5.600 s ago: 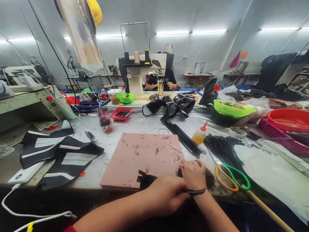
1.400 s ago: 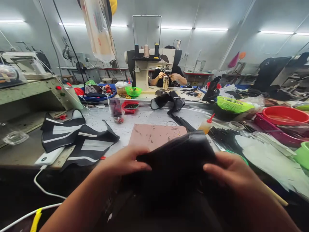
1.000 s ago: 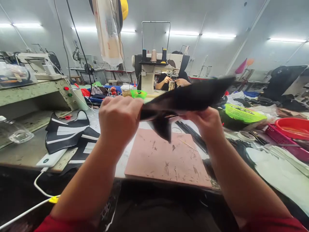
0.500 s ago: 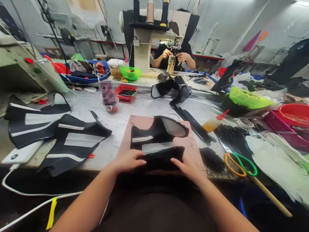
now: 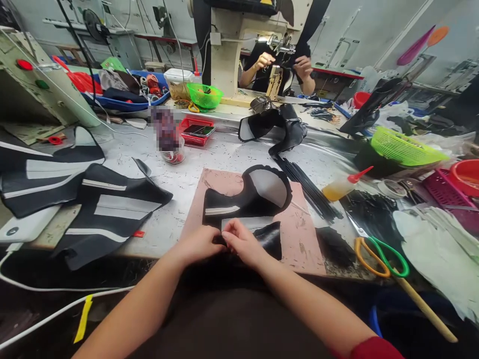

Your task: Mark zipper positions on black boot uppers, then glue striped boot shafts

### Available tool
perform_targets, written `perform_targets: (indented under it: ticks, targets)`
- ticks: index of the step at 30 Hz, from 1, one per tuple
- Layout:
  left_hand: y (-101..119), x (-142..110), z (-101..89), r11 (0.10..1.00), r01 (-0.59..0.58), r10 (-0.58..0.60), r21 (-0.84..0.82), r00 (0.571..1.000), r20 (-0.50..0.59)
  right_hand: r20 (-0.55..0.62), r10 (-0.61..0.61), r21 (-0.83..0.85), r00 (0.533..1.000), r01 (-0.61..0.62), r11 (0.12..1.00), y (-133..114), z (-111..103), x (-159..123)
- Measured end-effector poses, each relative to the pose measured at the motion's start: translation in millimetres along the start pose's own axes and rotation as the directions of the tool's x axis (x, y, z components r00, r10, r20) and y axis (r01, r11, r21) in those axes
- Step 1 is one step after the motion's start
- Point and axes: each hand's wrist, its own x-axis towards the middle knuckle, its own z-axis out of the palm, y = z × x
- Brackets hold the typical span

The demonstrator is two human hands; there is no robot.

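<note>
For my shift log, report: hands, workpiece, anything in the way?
Left hand and right hand together, near-left edge of black piece. Piece on pink board. Scissors off board, to the right.

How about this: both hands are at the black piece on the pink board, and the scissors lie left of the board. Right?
No: the scissors lie right of the pink board, as the head view shows. The left hand and right hand are at the black piece.
</note>
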Motion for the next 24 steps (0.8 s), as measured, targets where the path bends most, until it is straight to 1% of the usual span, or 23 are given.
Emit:
perform_targets:
  ticks: [1, 2, 3, 4, 5, 6, 7, 9, 10, 11, 12, 13, 14, 15, 16, 17, 18, 19, 20, 22, 24]
  targets:
    - [-3.7, -3.8, -7.2, 1.0, 0.024, -0.024, -0.011, 1.0, 0.001, 0.027, 0.082, 0.083, 0.996, -0.084, 0.993, 3.1, 1.0, 4.3]
    - [-7.1, -6.3, -15.3, 0.998, 0.057, -0.057, -0.019, 0.998, -0.019, 0.059, 0.136, 0.129, 0.989, -0.143, 0.981, 5.6, 0.9, 6.7]
    - [-9.5, -6.7, -23.4, 0.995, 0.092, -0.094, -0.026, 0.993, -0.071, 0.086, 0.169, 0.147, 0.982, -0.18, 0.973, 7.2, 0.2, 7.5]
    - [-10.6, -4.8, -30.9, 0.992, 0.118, -0.123, -0.042, 0.98, -0.155, 0.107, 0.188, 0.147, 0.976, -0.203, 0.968, 7.8, -0.8, 7.2]
    - [-10.1, -0.5, -36.8, 0.991, 0.123, -0.134, -0.059, 0.956, -0.262, 0.13, 0.204, 0.138, 0.97, -0.221, 0.965, 7.6, -1.9, 6.5]
    - [-8.2, 5.7, -40.6, 0.992, 0.103, -0.125, -0.077, 0.92, -0.372, 0.155, 0.218, 0.126, 0.964, -0.238, 0.963, 6.9, -2.9, 5.6]
    - [-5.1, 12.8, -41.8, 0.993, 0.048, -0.092, -0.105, 0.881, -0.463, 0.175, 0.23, 0.124, 0.957, -0.253, 0.96, 5.9, -3.9, 5.1]
    - [2.3, 25.2, -36.7, 0.978, -0.142, 0.032, -0.153, 0.825, -0.564, 0.18, 0.255, 0.184, 0.95, -0.287, 0.94, 4.0, -5.6, 5.2]
    - [5.5, 28.2, -30.7, 0.954, -0.262, 0.129, -0.147, 0.8, -0.586, 0.165, 0.268, 0.249, 0.949, -0.303, 0.92, 3.3, -6.3, 5.9]
    - [7.7, 27.9, -22.9, 0.918, -0.382, 0.25, -0.106, 0.765, -0.593, 0.141, 0.284, 0.324, 0.948, -0.316, 0.892, 2.9, -6.9, 6.8]
    - [8.3, 24.2, -13.7, 0.87, -0.492, 0.383, -0.031, 0.714, -0.587, 0.106, 0.308, 0.392, 0.945, -0.324, 0.861, 2.8, -7.2, 7.7]
    - [7.4, 17.4, -3.6, 0.815, -0.575, 0.506, 0.071, 0.648, -0.569, 0.066, 0.338, 0.433, 0.939, -0.332, 0.838, 2.8, -7.0, 8.6]
    - [4.8, 8.1, 7.0, 0.762, -0.618, 0.605, 0.191, 0.575, -0.551, 0.023, 0.369, 0.443, 0.929, -0.34, 0.83, 3.0, -6.3, 9.3]
    - [0.8, -2.8, 17.7, 0.721, -0.618, 0.669, 0.313, 0.504, -0.546, -0.027, 0.395, 0.427, 0.918, -0.347, 0.835, 3.2, -5.1, 9.8]
    - [-4.2, -14.2, 28.2, 0.704, -0.573, 0.696, 0.419, 0.442, -0.566, -0.08, 0.415, 0.398, 0.906, -0.352, 0.847, 3.3, -3.7, 10.1]
    - [-9.7, -25.4, 38.2, 0.706, -0.502, 0.701, 0.5, 0.394, -0.594, -0.128, 0.426, 0.371, 0.896, -0.355, 0.858, 3.1, -2.1, 10.3]
    - [-15.1, -35.3, 47.4, 0.713, -0.434, 0.7, 0.551, 0.379, -0.606, -0.164, 0.428, 0.355, 0.889, -0.352, 0.866, 2.7, -0.6, 10.3]
    - [-19.8, -43.6, 55.7, 0.72, -0.377, 0.694, 0.583, 0.393, -0.603, -0.185, 0.425, 0.351, 0.886, -0.344, 0.871, 2.1, 0.7, 10.3]
    - [-23.6, -49.9, 62.8, 0.726, -0.335, 0.685, 0.6, 0.423, -0.593, -0.2, 0.42, 0.35, 0.885, -0.336, 0.875, 1.3, 1.6, 10.3]
    - [-27.9, -56.6, 73.3, 0.739, -0.285, 0.66, 0.61, 0.487, -0.572, -0.202, 0.412, 0.318, 0.888, -0.339, 0.886, -0.4, 2.3, 10.4]
    - [-28.8, -57.4, 78.8, 0.748, -0.261, 0.643, 0.61, 0.508, -0.572, -0.185, 0.401, 0.229, 0.897, -0.358, 0.905, -1.2, 2.3, 10.7]
